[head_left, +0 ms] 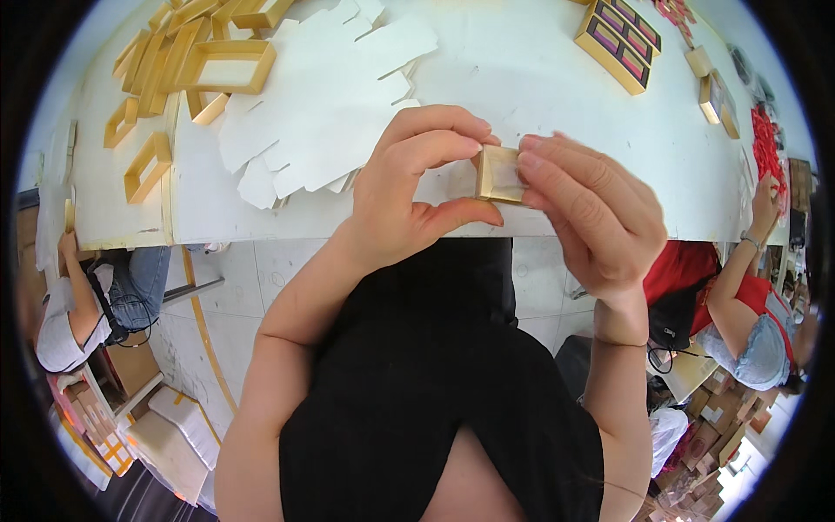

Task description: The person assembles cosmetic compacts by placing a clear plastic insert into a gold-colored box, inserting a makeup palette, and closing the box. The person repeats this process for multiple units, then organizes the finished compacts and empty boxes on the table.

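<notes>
In front of me, over the near edge of the table, a small gold cardboard box piece (pixel 497 174) is held between my two hands. My left hand (pixel 391 187) curves around its left side, the fingers at the upper edge and the thumb by the lower edge. My right hand (pixel 600 200) closes on the right side, its fingertips covering much of that part. Just left of my hands, flat white die-cut card sheets (pixel 304 96) lie spread in an overlapping pile.
Gold rectangular frames (pixel 228 68) are heaped at the far left. A gold box with dark compartments (pixel 613 43) stands at the far right, with smaller gold boxes (pixel 718 100) and red ribbons (pixel 765 148) beyond. People sit at both sides; cartons (pixel 170 444) stand on the left floor.
</notes>
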A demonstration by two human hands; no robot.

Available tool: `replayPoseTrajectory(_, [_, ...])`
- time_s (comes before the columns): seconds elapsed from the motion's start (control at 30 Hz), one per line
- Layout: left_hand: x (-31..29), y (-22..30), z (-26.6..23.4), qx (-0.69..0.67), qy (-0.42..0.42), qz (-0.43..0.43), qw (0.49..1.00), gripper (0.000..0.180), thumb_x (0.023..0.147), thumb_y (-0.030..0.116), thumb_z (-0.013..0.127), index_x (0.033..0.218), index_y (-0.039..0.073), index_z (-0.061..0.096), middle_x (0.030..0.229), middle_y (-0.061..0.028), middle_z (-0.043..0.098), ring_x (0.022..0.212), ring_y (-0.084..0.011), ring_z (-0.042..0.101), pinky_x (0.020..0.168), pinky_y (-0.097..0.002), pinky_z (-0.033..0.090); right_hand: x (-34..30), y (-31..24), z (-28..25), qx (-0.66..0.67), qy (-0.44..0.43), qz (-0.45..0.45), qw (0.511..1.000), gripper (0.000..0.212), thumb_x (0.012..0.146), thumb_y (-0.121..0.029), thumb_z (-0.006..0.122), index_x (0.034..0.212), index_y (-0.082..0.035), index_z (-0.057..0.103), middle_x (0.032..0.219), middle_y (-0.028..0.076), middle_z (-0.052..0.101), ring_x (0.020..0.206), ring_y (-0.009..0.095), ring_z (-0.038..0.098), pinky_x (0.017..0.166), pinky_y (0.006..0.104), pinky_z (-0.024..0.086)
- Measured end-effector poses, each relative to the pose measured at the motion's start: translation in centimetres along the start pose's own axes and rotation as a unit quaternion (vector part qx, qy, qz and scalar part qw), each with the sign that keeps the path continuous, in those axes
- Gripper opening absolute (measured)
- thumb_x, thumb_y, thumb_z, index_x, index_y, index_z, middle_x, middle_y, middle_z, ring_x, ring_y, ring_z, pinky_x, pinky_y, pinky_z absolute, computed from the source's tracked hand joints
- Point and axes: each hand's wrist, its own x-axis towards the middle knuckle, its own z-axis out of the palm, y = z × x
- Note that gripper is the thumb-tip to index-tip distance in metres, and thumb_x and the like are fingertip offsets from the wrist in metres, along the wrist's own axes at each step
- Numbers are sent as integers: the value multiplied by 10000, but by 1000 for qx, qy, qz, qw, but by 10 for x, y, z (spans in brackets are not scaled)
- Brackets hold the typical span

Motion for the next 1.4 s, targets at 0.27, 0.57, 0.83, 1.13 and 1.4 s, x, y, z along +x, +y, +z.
replayPoseTrajectory(0.27, [-2,-1,4,24,49,15,998,468,639,96,869,1015,61,593,1095,-123,619,940,-236,629,748,-306,542,4,-13,6,-136,-8,-60,989,285,717,-66,731,979,36,686,939,167,693,886,319,693,773,384,587])
replayPoseTrajectory(0.57, [-1,4,3,124,4,138,983,270,667,10,781,890,75,642,1038,-90,649,947,-306,627,757,-341,549,-34,-12,30,10,33,26,999,299,795,1,649,1085,73,652,1124,222,653,1089,412,618,947,465,516])
replayPoseTrajectory(0.83, [98,-10,-104,348,-148,-43,925,390,852,271,705,1185,84,626,1118,-143,671,1007,-224,652,823,-333,529,-29,-2,35,44,94,-17,994,229,740,83,637,964,102,679,1055,215,673,1035,378,642,847,486,555])
replayPoseTrajectory(1.13, [150,-127,-207,668,-172,-255,677,649,778,394,713,1292,53,512,1274,-211,567,1146,-337,574,927,-457,478,-94,77,-33,-355,115,78,924,220,751,141,585,943,92,681,1061,192,678,1097,351,624,975,478,485])
replayPoseTrajectory(1.4, [143,-138,-173,667,-310,58,675,474,888,305,625,1279,61,512,1263,-172,581,1219,-328,514,967,-533,421,-141,154,-44,-307,68,225,922,282,742,99,618,1002,3,671,1184,126,649,1112,325,598,948,392,492])
